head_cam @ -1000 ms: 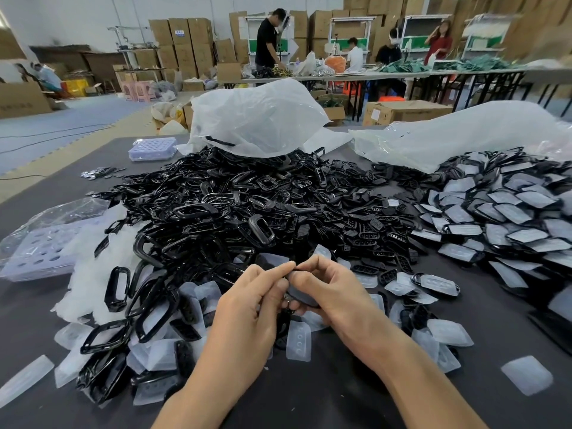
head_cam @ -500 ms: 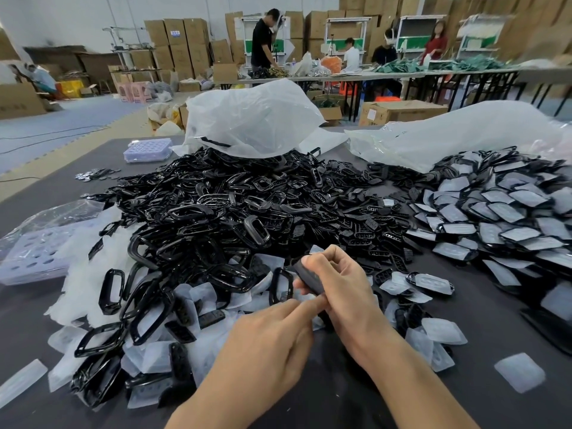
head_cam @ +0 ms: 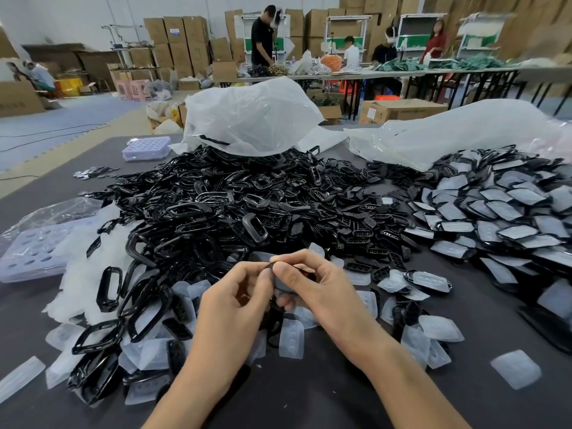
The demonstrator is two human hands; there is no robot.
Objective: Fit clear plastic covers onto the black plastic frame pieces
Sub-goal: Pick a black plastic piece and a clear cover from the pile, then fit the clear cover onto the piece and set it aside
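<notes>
A small black frame piece (head_cam: pixel 280 281) is held between both hands above the table, mostly hidden by fingers. My left hand (head_cam: pixel 238 300) pinches its left edge with thumb and fingertips. My right hand (head_cam: pixel 312 283) grips it from the right, thumb on top. Whether a clear cover sits on it I cannot tell. A large heap of black frames (head_cam: pixel 235 212) fills the middle of the table. Loose clear covers (head_cam: pixel 291 339) lie scattered under and around my hands. A pile of covered frames (head_cam: pixel 501 212) lies at the right.
The dark table (head_cam: pixel 294 397) runs under everything. Two big plastic bags (head_cam: pixel 247 119) stand behind the heaps. Lilac trays (head_cam: pixel 28 249) sit at the left. A lone cover (head_cam: pixel 515 368) lies at the right front. People work at tables in the background.
My left hand, which had dropped back toward me half a second ago, has come up again and pinches the black piece beside my right hand. The right hand kept hold of the piece throughout.
</notes>
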